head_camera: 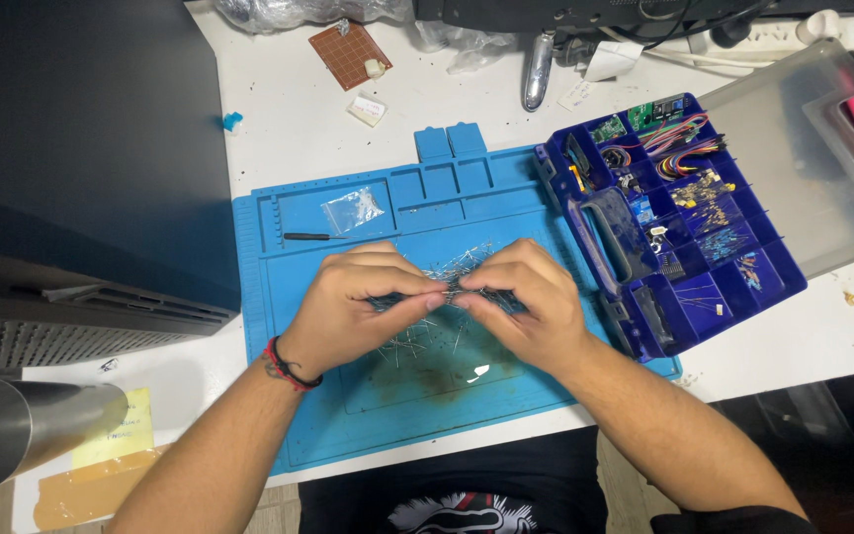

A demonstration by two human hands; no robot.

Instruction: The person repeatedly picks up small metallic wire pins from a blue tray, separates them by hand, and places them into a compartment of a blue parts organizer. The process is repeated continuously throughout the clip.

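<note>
Both of my hands meet over the middle of a blue silicone work mat [298, 396]. My left hand [353, 307] and my right hand [526, 302] pinch a bundle of small wire-legged components [450, 290] between their fingertips. More thin-legged components [412, 346] lie scattered on the mat just below the hands. A red and black band circles my left wrist.
A blue compartment box [679, 222] of small electronic parts stands open to the right, its clear lid [803, 168] tilted back. On the mat's top trays lie a small clear bag [353, 210] and a thin black tool [310, 236]. A brown perforated board [350, 54] lies farther back.
</note>
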